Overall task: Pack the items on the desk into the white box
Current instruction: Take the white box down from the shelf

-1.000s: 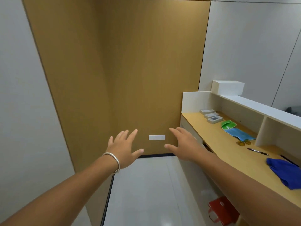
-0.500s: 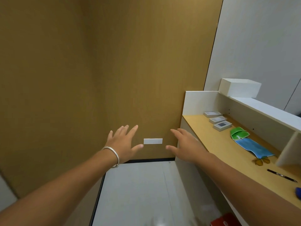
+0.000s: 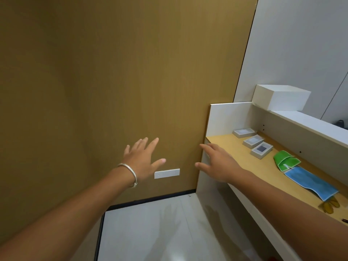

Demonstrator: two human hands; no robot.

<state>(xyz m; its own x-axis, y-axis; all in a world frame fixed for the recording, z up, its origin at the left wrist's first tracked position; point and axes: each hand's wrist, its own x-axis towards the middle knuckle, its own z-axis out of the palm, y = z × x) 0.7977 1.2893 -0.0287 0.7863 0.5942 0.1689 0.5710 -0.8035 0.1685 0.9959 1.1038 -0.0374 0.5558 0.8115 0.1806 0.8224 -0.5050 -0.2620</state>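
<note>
A white box (image 3: 280, 100) stands on the upper shelf at the right. Below it, on the wooden desk (image 3: 235, 153), lie three small grey boxes (image 3: 261, 150), a green cloth (image 3: 285, 160), a blue cloth (image 3: 310, 182) and yellow-tinted glasses (image 3: 330, 205) partly under the blue cloth. My left hand (image 3: 142, 161), with a silver bangle on the wrist, is stretched out in front of the wooden wall, fingers spread, holding nothing. My right hand (image 3: 218, 162) is open too, at the desk's left end, touching none of the items.
A wood-panel wall (image 3: 113, 81) fills the left and centre, with a white plate (image 3: 166, 173) low on it. The white shelf top (image 3: 310, 125) overhangs the desk. Pale floor (image 3: 150, 232) lies below. A dark pen tip (image 3: 345, 220) shows at the right edge.
The view has swung and moved closer to the wall and desk; the blue fabric and red bag at the right have left the frame. Both hands stay open and outstretched.
</note>
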